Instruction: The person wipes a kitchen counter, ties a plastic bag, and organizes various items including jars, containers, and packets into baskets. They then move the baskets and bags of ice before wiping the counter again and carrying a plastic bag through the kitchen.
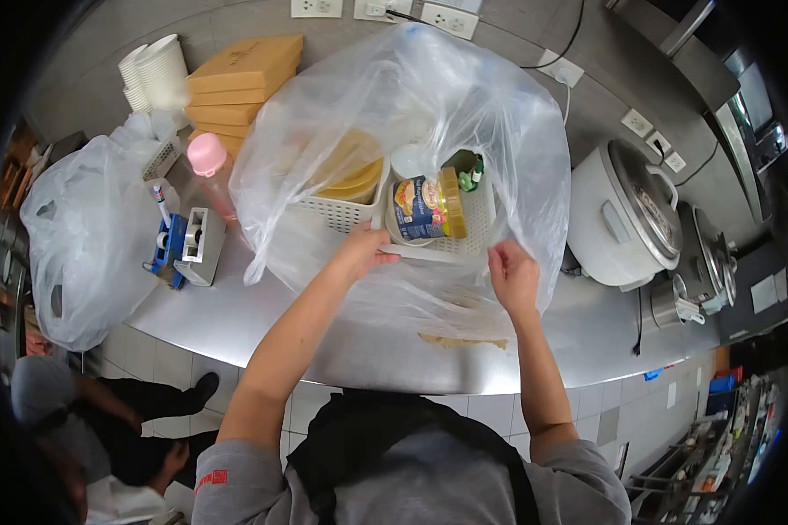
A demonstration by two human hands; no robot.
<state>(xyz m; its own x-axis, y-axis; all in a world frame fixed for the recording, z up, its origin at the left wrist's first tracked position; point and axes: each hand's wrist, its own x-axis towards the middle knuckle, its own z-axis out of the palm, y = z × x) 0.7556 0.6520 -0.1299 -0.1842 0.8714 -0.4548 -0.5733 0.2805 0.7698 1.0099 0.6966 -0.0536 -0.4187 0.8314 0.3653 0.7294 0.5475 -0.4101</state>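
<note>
A large clear plastic bag [324,105] is spread around two white plastic baskets on the steel counter. In the right basket [480,223] lies a jar [418,208] with a blue label and a yellow lid, beside a small green item [470,175]. Round yellow lids or containers [356,171] sit in the left basket [341,213]. My left hand [362,252] is closed on the near left corner of the right basket. Near that basket's right front corner, my right hand [513,276] is closed with the bag's plastic gathered at its fingers.
To the left stand a pink-capped bottle [208,156], tape dispensers [200,249], brown boxes [236,74], paper cups [162,70] and a stuffed plastic bag [87,236]. A rice cooker [608,219] is on the right. Another person [96,411] is at lower left.
</note>
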